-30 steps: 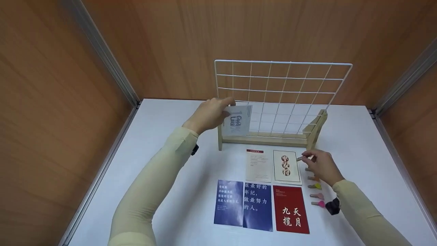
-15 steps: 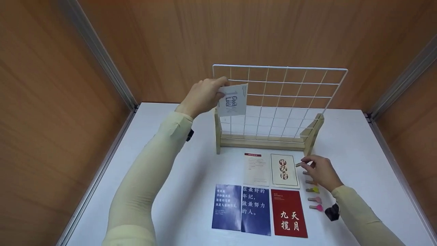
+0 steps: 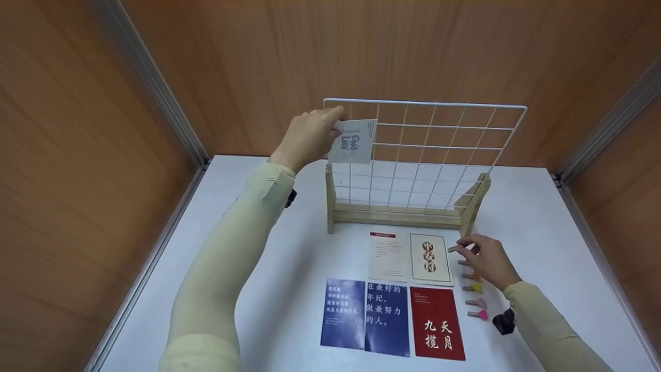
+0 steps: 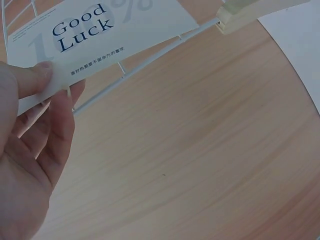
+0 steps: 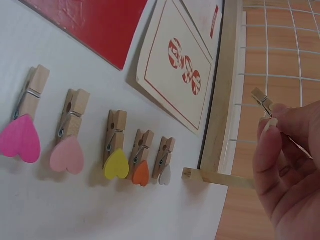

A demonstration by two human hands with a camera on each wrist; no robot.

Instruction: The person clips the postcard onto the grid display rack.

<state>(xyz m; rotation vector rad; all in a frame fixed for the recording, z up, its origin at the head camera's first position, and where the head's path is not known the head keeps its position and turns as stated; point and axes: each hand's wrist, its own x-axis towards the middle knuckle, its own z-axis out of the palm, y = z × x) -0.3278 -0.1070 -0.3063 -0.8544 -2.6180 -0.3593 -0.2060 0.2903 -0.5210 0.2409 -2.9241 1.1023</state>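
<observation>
My left hand [image 3: 309, 135] pinches a pale "Good Luck" card [image 3: 353, 141] by its left edge, thumb in front. The card lies against the upper left of a white wire grid [image 3: 426, 146], and some fingers reach behind the wires. In the left wrist view, the thumb presses the printed face of the card [image 4: 105, 37]. My right hand [image 3: 488, 260] pinches a small wooden clothespin [image 5: 262, 100] between thumb and fingertips, just right of the cream card with red characters [image 3: 430, 259]. Fingers cover part of that clothespin.
Wooden feet and a crossbar [image 3: 397, 216] carry the grid. In front lie a white text card [image 3: 387, 256], two blue cards [image 3: 343, 314] and a red card [image 3: 438, 323]. Several heart-topped clothespins [image 5: 116, 145] stand in a column to the right. Wood-grain panels [image 3: 413, 46] enclose the table.
My left hand has lifted the "Good Luck" card from low on the grid to its upper left. The right hand stays by the cream card with the clothespin. The head view has tilted slightly.
</observation>
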